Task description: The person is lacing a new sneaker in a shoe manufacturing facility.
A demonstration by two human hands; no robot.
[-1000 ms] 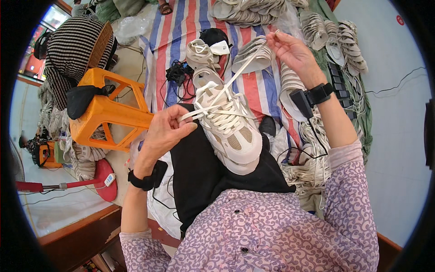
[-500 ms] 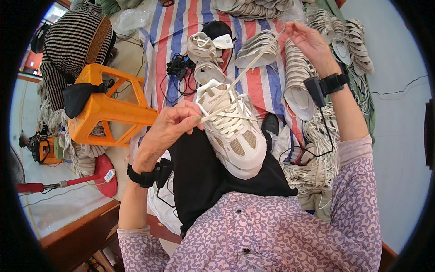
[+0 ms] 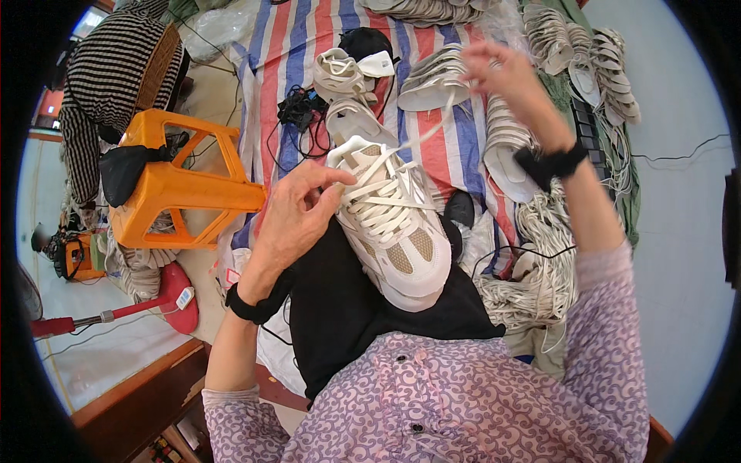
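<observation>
Poises left hand (image 3: 297,212) beside beige sneaker (image 3: 409,251) with narrowly parted grip, and right hand (image 3: 509,81) near trailing lace (image 3: 434,132) with grip too blurred to tell.

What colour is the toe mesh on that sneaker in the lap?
The toe mesh is tan, showing best in the head view.

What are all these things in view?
Laced shoe: one, cream and tan, on the lap
Loose lace: one, cream, off shoe's far end
Stacked shoe pieces: many, cream, far and right
Lace pile: uncounted, cream, right
Striped sheet: one, red, white, blue, floor
Stool: one nearby, orange, left
Cables: tangled, black, on the sheet
Round base: one, red, left
Wristbands: two, black, wrists
Sleeves: two, patterned purple, lower sides
Left hand: one, beside the shoe
Right hand: one, upper right
</observation>
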